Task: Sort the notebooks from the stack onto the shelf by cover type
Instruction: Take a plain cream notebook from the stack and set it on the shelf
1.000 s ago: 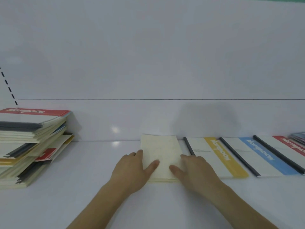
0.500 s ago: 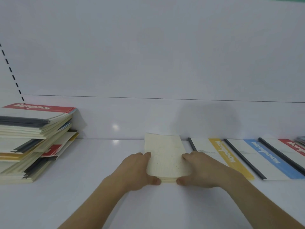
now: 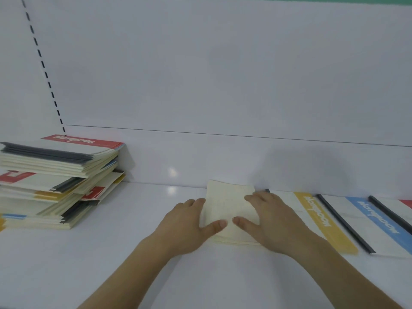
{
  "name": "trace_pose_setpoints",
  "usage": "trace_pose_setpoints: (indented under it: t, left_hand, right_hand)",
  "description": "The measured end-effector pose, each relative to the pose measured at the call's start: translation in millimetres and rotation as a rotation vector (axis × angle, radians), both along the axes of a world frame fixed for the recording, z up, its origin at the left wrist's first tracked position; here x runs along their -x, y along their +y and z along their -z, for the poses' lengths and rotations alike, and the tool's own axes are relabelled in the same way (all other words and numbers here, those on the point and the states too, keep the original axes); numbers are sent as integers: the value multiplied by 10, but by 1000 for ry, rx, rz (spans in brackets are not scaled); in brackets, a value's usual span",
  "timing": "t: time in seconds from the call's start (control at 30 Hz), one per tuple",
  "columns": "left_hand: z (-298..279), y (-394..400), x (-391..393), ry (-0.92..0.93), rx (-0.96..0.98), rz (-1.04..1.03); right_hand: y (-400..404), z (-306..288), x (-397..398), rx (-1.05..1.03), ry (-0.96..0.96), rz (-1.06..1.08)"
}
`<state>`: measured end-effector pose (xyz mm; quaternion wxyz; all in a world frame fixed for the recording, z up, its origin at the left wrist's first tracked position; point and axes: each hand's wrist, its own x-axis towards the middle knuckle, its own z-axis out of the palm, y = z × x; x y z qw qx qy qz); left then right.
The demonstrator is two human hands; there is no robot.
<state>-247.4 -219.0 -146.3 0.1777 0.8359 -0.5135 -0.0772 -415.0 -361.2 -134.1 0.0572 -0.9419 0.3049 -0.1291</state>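
Observation:
A small pile of plain cream notebooks (image 3: 227, 201) lies flat on the white shelf (image 3: 133, 219), at the middle near the back wall. My left hand (image 3: 185, 224) holds its left side and my right hand (image 3: 276, 221) its right side. Both thumbs lie on the top cover and nearly meet. At the far left stands the tall, untidy stack of notebooks (image 3: 55, 181) with a red-striped one on top. To the right of the cream pile lie a yellow-striped notebook (image 3: 318, 219), a blue-striped one (image 3: 376, 219) and the corner of a red one (image 3: 406, 202).
The white back wall (image 3: 223, 85) rises right behind the notebooks. A dashed black slot strip (image 3: 44, 70) runs up the wall at the left. Bare shelf surface lies between the stack and the cream pile and in front of my hands.
My hands have shifted on the cream pile, from gripping its near corners to holding its sides with the thumbs on top. The pile stays in the same place next to the yellow-striped notebook.

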Motion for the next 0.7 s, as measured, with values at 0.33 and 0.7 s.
trace_pose_setpoints:
  t: [0.33, 0.7]
  left_hand:
    - [-61, 570, -374, -363, 281, -211]
    - [-526, 1698, -1253, -430, 511, -319]
  right_hand:
    - [494, 0, -593, 71, -110, -156]
    - [1594, -412, -1837, 156, -400, -312]
